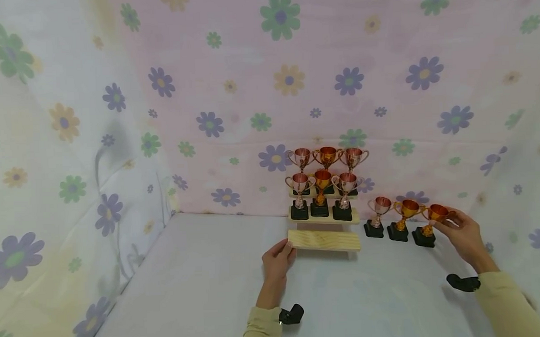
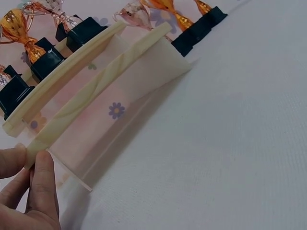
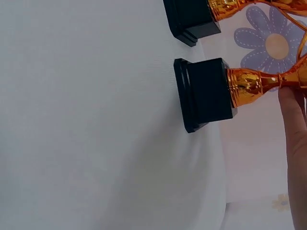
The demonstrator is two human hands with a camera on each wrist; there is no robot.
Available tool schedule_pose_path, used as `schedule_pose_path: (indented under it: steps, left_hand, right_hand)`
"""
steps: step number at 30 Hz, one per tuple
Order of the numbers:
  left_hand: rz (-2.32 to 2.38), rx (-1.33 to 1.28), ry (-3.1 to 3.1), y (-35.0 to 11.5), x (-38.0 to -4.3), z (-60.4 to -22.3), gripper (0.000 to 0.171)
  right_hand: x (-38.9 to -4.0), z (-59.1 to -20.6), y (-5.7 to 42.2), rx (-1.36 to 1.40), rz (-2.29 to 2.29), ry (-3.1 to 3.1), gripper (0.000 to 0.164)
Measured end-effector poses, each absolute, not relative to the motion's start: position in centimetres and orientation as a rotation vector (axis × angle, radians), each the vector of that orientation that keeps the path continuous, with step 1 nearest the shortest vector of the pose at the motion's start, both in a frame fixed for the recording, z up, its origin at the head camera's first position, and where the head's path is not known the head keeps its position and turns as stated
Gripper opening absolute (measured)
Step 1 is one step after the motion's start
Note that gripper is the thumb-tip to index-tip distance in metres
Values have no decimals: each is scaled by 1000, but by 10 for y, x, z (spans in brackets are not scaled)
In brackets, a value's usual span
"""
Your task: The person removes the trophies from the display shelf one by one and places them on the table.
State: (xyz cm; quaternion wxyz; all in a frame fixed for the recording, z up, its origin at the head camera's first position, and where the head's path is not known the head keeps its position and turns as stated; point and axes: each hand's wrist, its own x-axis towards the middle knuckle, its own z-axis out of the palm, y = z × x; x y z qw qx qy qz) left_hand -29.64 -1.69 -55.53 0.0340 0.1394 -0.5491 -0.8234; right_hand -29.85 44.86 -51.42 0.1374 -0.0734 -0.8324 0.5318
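Wooden bottom step (image 1: 323, 240) is bare; our left hand (image 1: 276, 260) is pinching its left end. Six trophies are filling upper tiers. Our right hand (image 1: 462, 233) is grasping the rightmost gold trophy (image 1: 432, 223) of three awaiting on the table (image 1: 202, 285).

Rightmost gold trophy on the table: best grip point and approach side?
Pinch the rightmost gold trophy at the cup or the narrow stem just above its black base, coming from the right, probably. Another trophy stands close on its left; the right side is open. The right hand already touches the cup there.
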Motion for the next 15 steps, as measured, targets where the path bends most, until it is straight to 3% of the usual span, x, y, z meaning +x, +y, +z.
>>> schedule_pose_path:
  steps: [7,15]
  left_hand:
    - [-2534,430,-1684,-16,-293,-557,30]
    - [-2522,401,-1675,-16,-293,-554,30]
  right_hand:
    - [-289,-523,441,-321,1427,-2467,75]
    - [-248,-524,427,-357,1305,-2494,52]
